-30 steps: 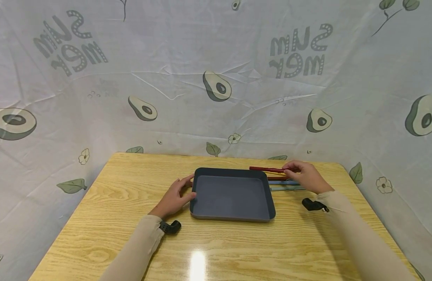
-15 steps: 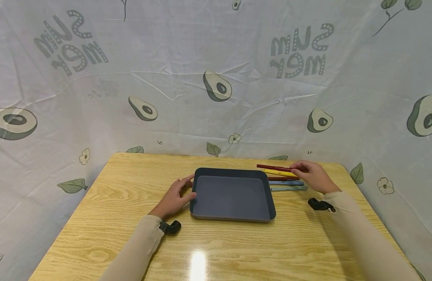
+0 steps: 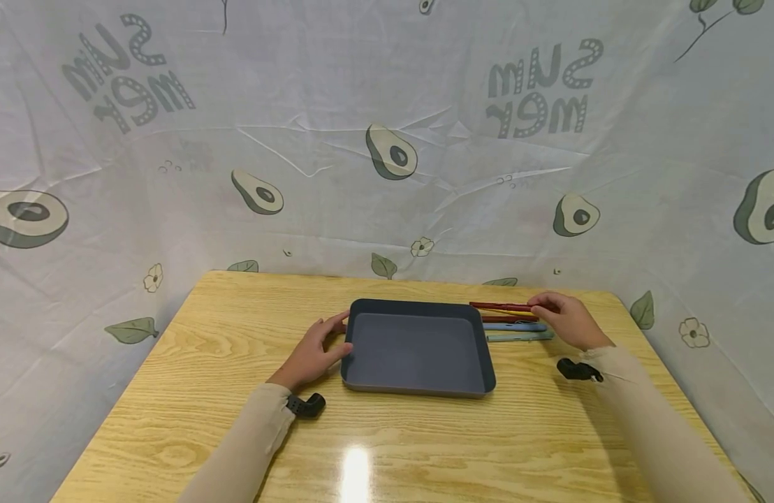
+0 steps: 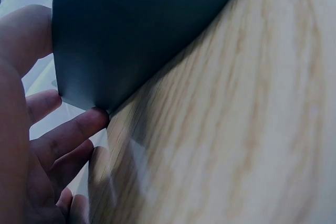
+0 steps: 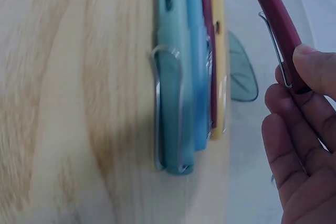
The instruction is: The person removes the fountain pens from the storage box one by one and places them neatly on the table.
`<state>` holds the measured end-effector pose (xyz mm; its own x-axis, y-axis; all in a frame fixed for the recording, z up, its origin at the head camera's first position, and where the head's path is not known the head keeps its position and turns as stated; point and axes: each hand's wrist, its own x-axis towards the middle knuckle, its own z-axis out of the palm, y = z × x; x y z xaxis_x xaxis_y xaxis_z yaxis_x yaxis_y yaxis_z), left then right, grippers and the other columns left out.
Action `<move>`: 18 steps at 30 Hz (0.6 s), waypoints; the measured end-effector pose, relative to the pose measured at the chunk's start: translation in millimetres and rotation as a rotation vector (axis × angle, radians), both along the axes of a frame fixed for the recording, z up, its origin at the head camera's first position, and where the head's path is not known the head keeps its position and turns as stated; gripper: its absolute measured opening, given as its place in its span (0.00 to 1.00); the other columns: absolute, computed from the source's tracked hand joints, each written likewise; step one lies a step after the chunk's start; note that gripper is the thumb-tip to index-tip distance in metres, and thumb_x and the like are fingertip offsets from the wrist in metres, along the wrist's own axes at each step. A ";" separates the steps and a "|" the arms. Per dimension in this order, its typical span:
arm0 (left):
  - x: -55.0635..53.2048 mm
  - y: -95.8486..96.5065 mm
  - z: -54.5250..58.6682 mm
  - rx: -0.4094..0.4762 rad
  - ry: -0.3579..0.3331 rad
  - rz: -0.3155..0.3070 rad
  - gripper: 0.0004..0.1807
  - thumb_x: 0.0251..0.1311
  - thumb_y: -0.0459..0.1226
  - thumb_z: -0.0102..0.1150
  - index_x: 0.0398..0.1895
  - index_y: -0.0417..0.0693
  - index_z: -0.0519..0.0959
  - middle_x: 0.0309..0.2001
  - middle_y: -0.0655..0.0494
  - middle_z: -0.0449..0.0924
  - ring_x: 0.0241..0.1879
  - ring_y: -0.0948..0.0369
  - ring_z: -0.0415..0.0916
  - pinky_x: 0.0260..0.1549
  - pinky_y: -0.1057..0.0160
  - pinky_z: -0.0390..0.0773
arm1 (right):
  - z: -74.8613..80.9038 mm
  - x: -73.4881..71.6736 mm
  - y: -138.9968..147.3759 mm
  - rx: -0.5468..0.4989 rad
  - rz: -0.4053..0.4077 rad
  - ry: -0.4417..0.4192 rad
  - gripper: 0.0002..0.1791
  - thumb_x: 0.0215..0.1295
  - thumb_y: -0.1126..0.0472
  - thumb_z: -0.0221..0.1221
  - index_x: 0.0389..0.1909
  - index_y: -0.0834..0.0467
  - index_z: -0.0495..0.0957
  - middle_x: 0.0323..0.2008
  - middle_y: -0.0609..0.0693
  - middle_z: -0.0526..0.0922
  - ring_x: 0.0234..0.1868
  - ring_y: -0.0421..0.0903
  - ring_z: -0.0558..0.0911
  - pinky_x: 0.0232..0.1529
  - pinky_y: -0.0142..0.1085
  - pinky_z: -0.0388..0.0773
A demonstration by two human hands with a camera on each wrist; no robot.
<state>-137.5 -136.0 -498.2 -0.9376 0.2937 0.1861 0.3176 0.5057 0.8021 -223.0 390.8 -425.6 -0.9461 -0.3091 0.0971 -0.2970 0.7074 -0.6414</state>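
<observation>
A shallow dark grey rectangular tray (image 3: 418,353) lies mid-table. My left hand (image 3: 309,355) holds its left side, thumb at the rim; in the left wrist view the other fingertips touch a corner of the tray's dark wall (image 4: 142,30). My right hand (image 3: 566,318) pinches one end of a dark red pen (image 3: 500,306) between thumb and fingers, over the back of a row of pens. That row has a teal pen (image 5: 176,103), a blue pen (image 5: 198,87), another dark red pen (image 5: 207,3) and a yellow pen (image 5: 219,66), side by side, metal clips showing.
The wooden table (image 3: 249,447) runs to a patterned cloth backdrop (image 3: 330,154) close behind the pens. The tray's right wall hides the pens' left ends in the head view. Each wrist wears a black camera mount (image 3: 305,405).
My right hand has moved right with the dark red pen, then slightly down toward the row, so the pen now partly hides the yellow one. The left hand and tray stay put.
</observation>
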 end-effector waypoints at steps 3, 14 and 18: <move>-0.2 0.1 -0.6 -0.004 0.002 0.004 0.38 0.71 0.47 0.65 0.81 0.53 0.63 0.61 0.48 0.79 0.67 0.47 0.71 0.80 0.43 0.42 | -4.7 -0.6 4.7 0.004 -0.005 0.001 0.15 0.81 0.57 0.54 0.55 0.64 0.81 0.45 0.62 0.85 0.44 0.59 0.84 0.37 0.32 0.80; 0.3 0.4 -0.3 -0.005 -0.016 0.013 0.39 0.70 0.50 0.64 0.81 0.54 0.63 0.62 0.48 0.79 0.68 0.48 0.71 0.81 0.46 0.41 | -18.2 -7.7 10.8 0.010 -0.052 -0.015 0.13 0.81 0.58 0.55 0.53 0.62 0.81 0.45 0.60 0.85 0.42 0.54 0.83 0.36 0.35 0.80; 0.3 0.4 0.1 -0.012 -0.021 0.015 0.39 0.70 0.50 0.64 0.81 0.55 0.62 0.62 0.49 0.79 0.68 0.49 0.71 0.81 0.47 0.41 | -24.8 -13.3 11.7 0.039 -0.060 -0.014 0.11 0.80 0.60 0.56 0.52 0.61 0.82 0.45 0.58 0.85 0.42 0.52 0.83 0.38 0.38 0.80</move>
